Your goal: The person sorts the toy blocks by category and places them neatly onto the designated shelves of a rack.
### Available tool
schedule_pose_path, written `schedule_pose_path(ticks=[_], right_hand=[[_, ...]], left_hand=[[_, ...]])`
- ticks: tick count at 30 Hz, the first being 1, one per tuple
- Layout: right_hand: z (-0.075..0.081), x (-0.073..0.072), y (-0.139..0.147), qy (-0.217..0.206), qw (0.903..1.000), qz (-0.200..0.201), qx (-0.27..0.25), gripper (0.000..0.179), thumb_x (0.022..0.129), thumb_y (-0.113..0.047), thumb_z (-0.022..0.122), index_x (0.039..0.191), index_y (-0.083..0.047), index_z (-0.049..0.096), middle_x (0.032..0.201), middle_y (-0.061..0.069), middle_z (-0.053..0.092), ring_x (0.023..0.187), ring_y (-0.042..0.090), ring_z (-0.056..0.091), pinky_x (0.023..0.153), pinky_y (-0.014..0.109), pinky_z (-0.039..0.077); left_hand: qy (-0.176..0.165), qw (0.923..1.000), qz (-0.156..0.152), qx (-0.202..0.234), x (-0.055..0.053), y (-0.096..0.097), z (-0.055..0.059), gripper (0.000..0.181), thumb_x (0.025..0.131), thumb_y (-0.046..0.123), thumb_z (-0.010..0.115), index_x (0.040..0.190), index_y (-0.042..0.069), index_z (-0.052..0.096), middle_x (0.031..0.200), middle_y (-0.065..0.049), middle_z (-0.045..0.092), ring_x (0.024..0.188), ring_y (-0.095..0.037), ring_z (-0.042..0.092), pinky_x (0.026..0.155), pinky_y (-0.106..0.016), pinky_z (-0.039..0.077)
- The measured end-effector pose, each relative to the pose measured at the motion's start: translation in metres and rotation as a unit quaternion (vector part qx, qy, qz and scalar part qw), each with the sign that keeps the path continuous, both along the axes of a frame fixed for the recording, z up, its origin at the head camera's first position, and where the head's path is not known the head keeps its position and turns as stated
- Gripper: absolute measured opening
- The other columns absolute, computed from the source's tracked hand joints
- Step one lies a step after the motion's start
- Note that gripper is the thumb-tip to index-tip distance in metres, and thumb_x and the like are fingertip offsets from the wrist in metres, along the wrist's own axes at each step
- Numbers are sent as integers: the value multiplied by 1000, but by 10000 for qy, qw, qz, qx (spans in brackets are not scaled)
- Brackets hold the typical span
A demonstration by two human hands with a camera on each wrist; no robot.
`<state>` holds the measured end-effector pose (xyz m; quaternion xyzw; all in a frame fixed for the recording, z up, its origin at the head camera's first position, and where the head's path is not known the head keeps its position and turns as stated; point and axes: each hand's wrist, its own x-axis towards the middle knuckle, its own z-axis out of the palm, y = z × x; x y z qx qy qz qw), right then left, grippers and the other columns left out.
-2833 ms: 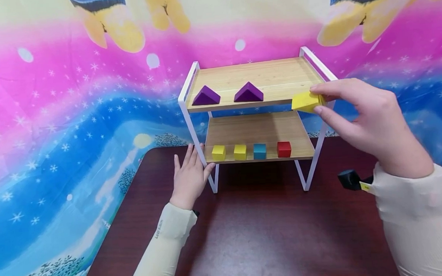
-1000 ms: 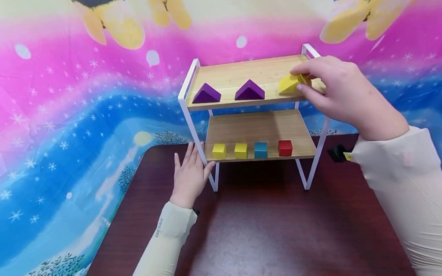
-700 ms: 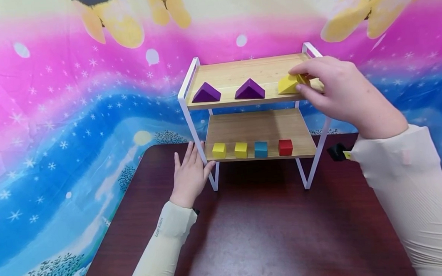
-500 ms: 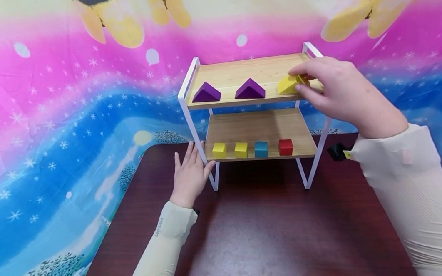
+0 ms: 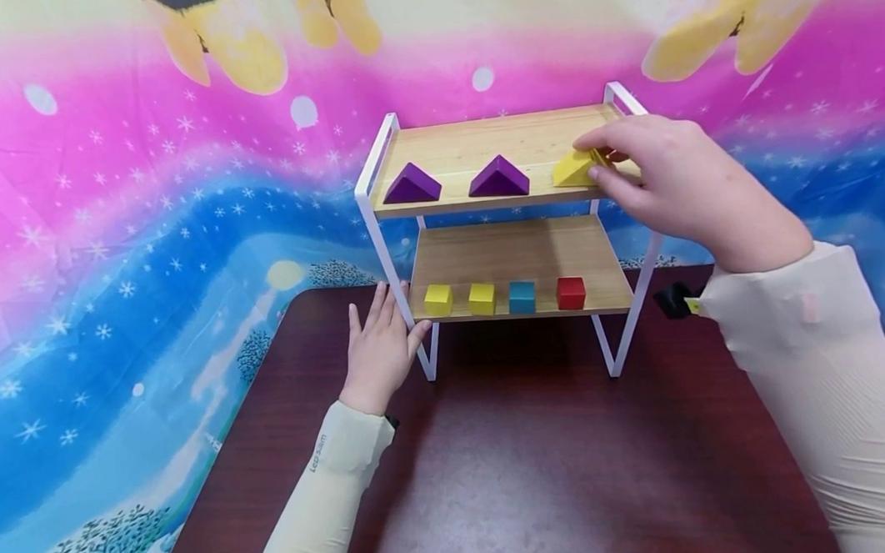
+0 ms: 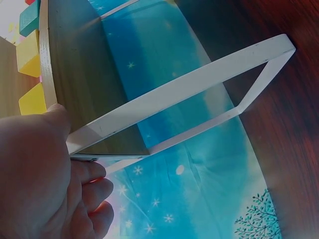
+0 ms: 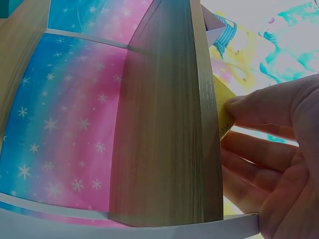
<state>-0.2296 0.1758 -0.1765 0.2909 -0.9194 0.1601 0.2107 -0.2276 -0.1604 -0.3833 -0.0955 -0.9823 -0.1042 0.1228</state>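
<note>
My right hand (image 5: pixel 689 184) pinches a yellow triangular block (image 5: pixel 572 168) between thumb and fingers, at the front right of the rack's top shelf (image 5: pixel 495 136). The block's right end is hidden by the fingers. In the right wrist view, the yellow block (image 7: pixel 223 104) shows beyond the shelf edge, with the thumb on it. Two purple triangular blocks, a left one (image 5: pixel 412 184) and a middle one (image 5: pixel 499 177), stand in line with it. My left hand (image 5: pixel 377 355) rests against the rack's white left frame (image 5: pixel 391 258), fingers extended along the outside, thumb at the lower shelf's front corner.
On the lower shelf (image 5: pixel 509 248) stand two yellow cubes, a left one (image 5: pixel 438 300) and a right one (image 5: pixel 481 299), then a blue cube (image 5: pixel 522 297) and a red cube (image 5: pixel 571 293). The rack stands on a dark red table (image 5: pixel 542 463) before a patterned backdrop (image 5: pixel 148 242).
Since the earliest frame, my right hand has carried the yellow triangular block leftward and up onto the top shelf. It has stayed nearly still there over the last second. The left hand has not moved.
</note>
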Motion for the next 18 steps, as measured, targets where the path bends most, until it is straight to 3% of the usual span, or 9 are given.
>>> schedule_pose_path(ticks=[9,18], right_hand=[[2,-1,-2,-220,9996,-122,154,41,100,-13,65,138,0,59,128,26,64,112,45,64,92,59,53],[1,1,-2,-170,9997,-99,125,41,100,-15,64,138,-2,60,128,24,63,111,43,64,91,58,54]], left_hand=[[-83,9999,15,-62,0,0,2,71,107,51,41,162,11,24,166,-9,23,156,-24,10,121,-62,0],[-73,10000,1,-38,1,0,2,70,107,51,40,162,10,25,167,-8,22,156,-23,10,121,-62,0]])
